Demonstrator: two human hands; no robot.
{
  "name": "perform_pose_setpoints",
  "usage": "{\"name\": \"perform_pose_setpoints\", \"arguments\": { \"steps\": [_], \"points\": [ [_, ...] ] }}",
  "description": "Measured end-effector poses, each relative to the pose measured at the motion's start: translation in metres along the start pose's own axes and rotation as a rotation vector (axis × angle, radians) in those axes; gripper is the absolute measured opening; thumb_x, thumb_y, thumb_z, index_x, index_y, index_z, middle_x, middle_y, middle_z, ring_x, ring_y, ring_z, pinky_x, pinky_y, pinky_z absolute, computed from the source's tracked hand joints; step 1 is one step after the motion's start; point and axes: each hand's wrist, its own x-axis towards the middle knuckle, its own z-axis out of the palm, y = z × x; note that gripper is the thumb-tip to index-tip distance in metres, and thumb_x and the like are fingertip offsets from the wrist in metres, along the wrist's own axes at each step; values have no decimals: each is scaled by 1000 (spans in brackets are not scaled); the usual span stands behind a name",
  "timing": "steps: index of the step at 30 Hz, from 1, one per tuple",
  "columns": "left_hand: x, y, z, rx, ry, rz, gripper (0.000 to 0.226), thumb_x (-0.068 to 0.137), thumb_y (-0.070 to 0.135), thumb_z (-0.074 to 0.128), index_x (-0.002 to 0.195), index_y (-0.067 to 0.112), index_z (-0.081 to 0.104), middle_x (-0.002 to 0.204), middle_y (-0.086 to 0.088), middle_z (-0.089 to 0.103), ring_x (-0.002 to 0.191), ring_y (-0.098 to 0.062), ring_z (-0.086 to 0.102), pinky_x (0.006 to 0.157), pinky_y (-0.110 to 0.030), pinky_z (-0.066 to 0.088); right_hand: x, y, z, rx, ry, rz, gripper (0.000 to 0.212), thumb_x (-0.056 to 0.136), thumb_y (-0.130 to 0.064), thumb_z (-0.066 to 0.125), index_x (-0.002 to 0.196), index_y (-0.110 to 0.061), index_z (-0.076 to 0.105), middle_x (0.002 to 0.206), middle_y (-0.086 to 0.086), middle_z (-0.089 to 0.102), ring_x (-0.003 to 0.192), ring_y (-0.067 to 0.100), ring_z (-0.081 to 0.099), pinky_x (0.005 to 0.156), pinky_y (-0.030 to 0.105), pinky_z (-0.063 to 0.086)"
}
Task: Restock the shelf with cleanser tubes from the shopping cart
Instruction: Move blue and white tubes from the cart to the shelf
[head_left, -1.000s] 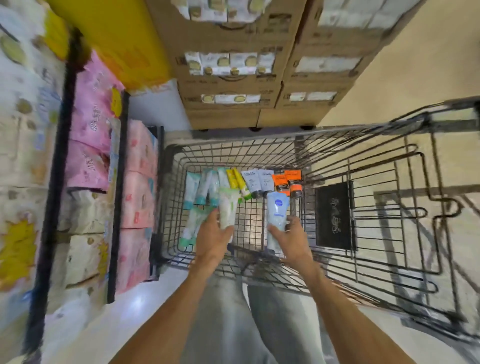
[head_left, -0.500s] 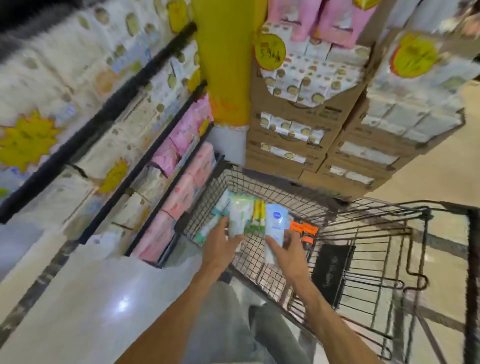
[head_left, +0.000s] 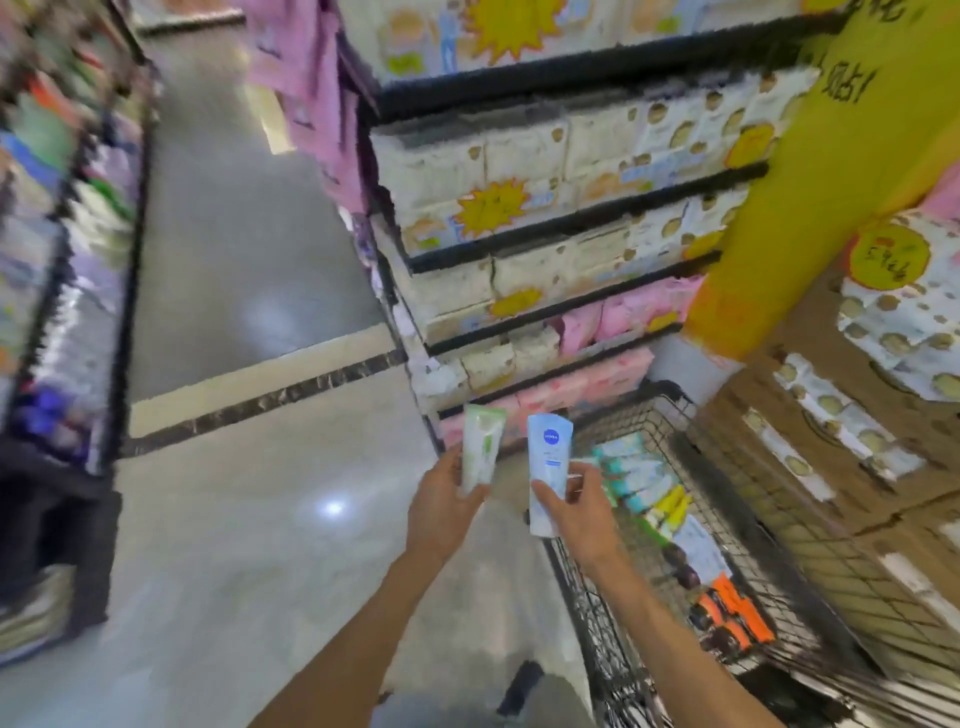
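**Two tubes in hand, shelf not yet reached**

I have a green-and-white cleanser tube (head_left: 483, 447) gripped in my left hand (head_left: 441, 506) and a pale blue tube (head_left: 546, 470) with a round dark-blue logo gripped in my right hand (head_left: 579, 512), fingers and thumb curled round the lower part of each. Both tubes stand roughly upright, side by side and just apart, held out over the near left corner of the shopping cart (head_left: 670, 410). More tubes lie in the cart's basket: a teal and white cluster (head_left: 631, 470), yellow ones (head_left: 670, 506) and orange ones (head_left: 730, 610) nearer me.

The shelving (head_left: 561, 223) straight ahead carries cream and pink packs, not tubes, so I judge the target shelf lies elsewhere, perhaps across the aisle floor (head_left: 249, 332) on the blurred left rack (head_left: 78, 260); I cannot tell what it stocks.

The risks as I see them: each grip sits low on a smooth tube, so a quick swing could let one slip to the floor. The view is smeared, and I could misread the shelf and stock the wrong slot.
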Motion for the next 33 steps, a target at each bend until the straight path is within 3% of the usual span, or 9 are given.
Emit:
{"name": "perform_pose_setpoints", "arguments": {
  "steps": [5, 9, 12, 15, 17, 21, 26, 33],
  "points": [
    [-44, -56, -84, -48, 216, -94, 60, 87, 25, 81, 141, 28, 56, 108, 9, 71, 87, 1, 63, 73, -17, 50, -29, -36, 83, -63, -196, -147, 39, 87, -22, 82, 111, -11, 54, 91, 3, 68, 77, 15, 66, 63, 22, 52],
    [-98, -110, -154, -98, 372, -172, 60, 85, 27, 81, 140, 29, 57, 106, 11, 73, 92, -4, 67, 83, -33, 57, -77, -59, 160, -116, -354, -220, 42, 86, -27, 83, 111, -14, 52, 89, 1, 67, 75, 16, 66, 70, 42, 56],
    [-148, -150, -206, -101, 470, -209, 59, 84, 33, 79, 139, 32, 56, 105, 14, 73, 90, 0, 67, 82, -36, 58, -127, -75, 221, -150, -460, -290, 44, 87, -27, 82, 114, -18, 49, 91, 4, 68, 75, 16, 68, 65, 39, 56],
    [-198, -184, -256, -106, 569, -241, 58, 83, 36, 77, 137, 35, 56, 105, 17, 71, 90, 3, 66, 83, -36, 58, -182, -92, 272, -174, -586, -330, 46, 89, -28, 80, 119, -19, 48, 94, 4, 69, 76, 14, 68, 50, 22, 50],
    [-234, -206, -293, -118, 657, -271, 57, 83, 34, 77, 136, 36, 57, 107, 16, 70, 93, 3, 66, 84, -37, 58, -223, -104, 312, -186, -684, -371, 45, 89, -29, 79, 120, -21, 47, 96, 4, 68, 76, 12, 66, 48, 18, 47],
    [-298, -249, -364, -101, 814, -357, 58, 86, 30, 79, 140, 29, 56, 116, 9, 72, 97, -11, 67, 87, -36, 56, -299, -125, 388, -211, -852, -436, 44, 89, -34, 79, 119, -22, 49, 98, 0, 68, 80, 12, 67, 60, 34, 58],
    [-362, -294, -440, -98, 1007, -434, 58, 88, 29, 79, 141, 26, 56, 118, 6, 71, 100, -15, 67, 86, -40, 57, -376, -151, 485, -265, -1015, -543, 45, 89, -38, 78, 118, -24, 46, 98, -2, 68, 82, 10, 68, 66, 40, 60],
    [-411, -354, -551, -119, 1227, -506, 57, 88, 22, 80, 140, 22, 57, 116, 7, 68, 101, -15, 66, 86, -34, 56, -453, -185, 632, -261, -1205, -671, 45, 89, -40, 78, 116, -25, 46, 106, -16, 65, 87, -5, 66, 75, 33, 59]
  ]
}}
